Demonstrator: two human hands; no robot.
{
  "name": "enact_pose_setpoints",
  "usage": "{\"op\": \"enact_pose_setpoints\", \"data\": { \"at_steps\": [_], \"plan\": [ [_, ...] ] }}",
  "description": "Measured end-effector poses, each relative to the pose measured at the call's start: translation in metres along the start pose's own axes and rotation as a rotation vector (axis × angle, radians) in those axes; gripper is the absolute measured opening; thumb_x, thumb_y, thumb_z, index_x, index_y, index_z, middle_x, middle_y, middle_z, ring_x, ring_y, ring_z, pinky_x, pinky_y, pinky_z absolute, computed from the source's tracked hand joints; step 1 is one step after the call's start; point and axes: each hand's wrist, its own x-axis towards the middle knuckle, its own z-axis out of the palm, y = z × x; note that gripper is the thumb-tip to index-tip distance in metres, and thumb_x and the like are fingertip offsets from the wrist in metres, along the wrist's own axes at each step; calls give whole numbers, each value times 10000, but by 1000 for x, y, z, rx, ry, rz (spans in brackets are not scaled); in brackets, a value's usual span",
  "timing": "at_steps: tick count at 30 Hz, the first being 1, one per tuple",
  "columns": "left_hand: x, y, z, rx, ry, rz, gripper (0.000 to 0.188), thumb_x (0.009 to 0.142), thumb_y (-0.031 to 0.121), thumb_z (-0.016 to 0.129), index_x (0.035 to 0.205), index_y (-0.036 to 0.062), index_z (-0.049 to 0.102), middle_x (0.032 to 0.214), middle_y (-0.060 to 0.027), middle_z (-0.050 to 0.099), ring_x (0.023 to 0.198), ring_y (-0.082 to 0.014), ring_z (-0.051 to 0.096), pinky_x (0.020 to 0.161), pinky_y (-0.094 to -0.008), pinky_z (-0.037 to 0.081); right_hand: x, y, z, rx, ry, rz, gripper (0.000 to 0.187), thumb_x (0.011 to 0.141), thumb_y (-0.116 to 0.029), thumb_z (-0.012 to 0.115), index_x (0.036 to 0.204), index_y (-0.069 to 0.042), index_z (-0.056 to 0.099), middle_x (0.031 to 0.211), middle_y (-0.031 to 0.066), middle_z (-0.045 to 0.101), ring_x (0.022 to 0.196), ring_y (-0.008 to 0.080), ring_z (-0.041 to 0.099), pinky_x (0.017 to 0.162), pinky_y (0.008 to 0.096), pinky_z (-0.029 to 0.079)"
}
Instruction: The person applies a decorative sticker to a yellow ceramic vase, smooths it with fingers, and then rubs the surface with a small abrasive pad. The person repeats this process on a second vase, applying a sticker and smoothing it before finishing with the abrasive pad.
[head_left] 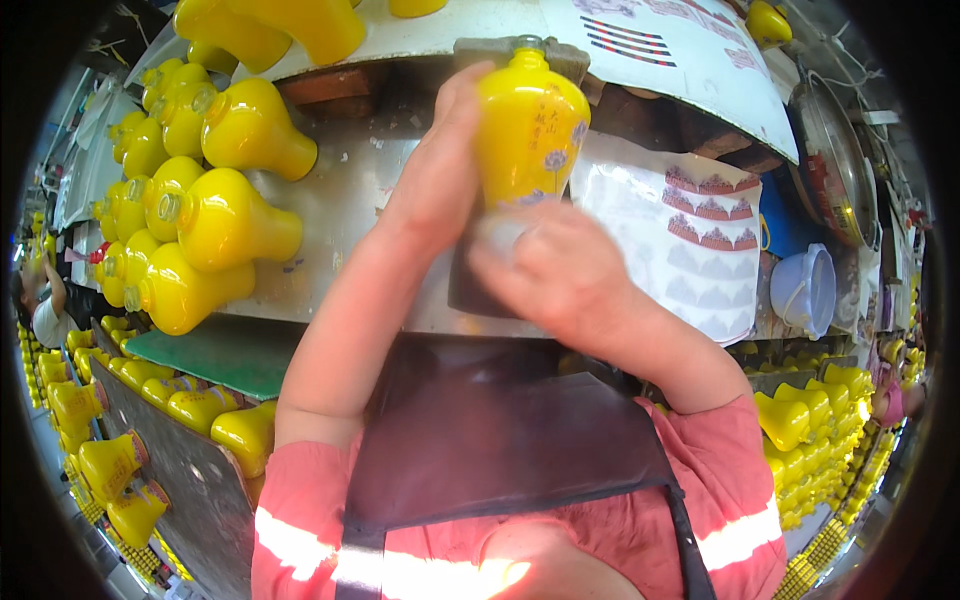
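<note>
A glossy yellow bottle [530,115] with a clear glass neck and purple flower decals is before me at the bench's middle, its neck pointing away. My left hand [455,130] is closed round its left side, the fingers partly hidden behind it. My right hand [565,260] is by the bottle's lower end, smeared by motion, fingers curled. Something pale and whitish [503,235] shows at those fingers, too blurred to name. The bottle's base is hidden by the right hand. A sheet of red-brown border decals [712,215] lies just to the right, with several strips on it.
Several yellow bottles [235,218] lie stacked on their sides at the left. Another decal sheet [650,45] lies on the raised white board at the far side. A small pale-blue bucket [803,292] stands at the right. More yellow bottles [815,410] fill racks at the lower right.
</note>
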Motion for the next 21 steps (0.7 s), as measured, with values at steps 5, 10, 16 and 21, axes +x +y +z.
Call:
{"op": "enact_pose_setpoints", "data": {
  "at_steps": [5, 10, 16, 21],
  "plan": [
    [1, -7, 5, 105, 41, 40, 504, 1133, 416, 391, 1526, 106, 335, 1393, -98, 525, 1294, -196, 516, 1132, -353, 408, 22, 29, -21, -151, -22, 106, 356, 758, -33, 753, 1110, -79, 735, 881, 98, 656, 791, 251, 673, 733, 348, 566],
    [3, -21, 2, -3, 16, 89, 505, 1113, 322, 446, 1532, 93, 281, 1406, -116, 506, 1269, -201, 533, 1101, -341, 436, 31, 84, -33, 129, 325, 534, 287, 905, -6, 745, 1187, -35, 700, 1082, 98, 757, 965, 153, 743, 808, 295, 596],
    [9, -21, 4, 417, 141, 296, 639, 969, 288, 646, 1493, 51, 367, 1395, -163, 508, 1279, -265, 531, 1075, -386, 456, 65, 99, -35, -42, 10, 434, 253, 912, -98, 720, 1157, -35, 708, 1023, 147, 748, 925, 319, 729, 833, 352, 577],
    [29, -11, 6, 566, 250, 243, 503, 882, 286, 744, 1283, 5, 629, 1272, -175, 574, 1202, -326, 589, 1042, -407, 474, 66, 108, -31, -49, -30, 499, 247, 918, -122, 715, 1151, -38, 701, 1018, 149, 742, 914, 346, 719, 813, 367, 575]
  ]
}}
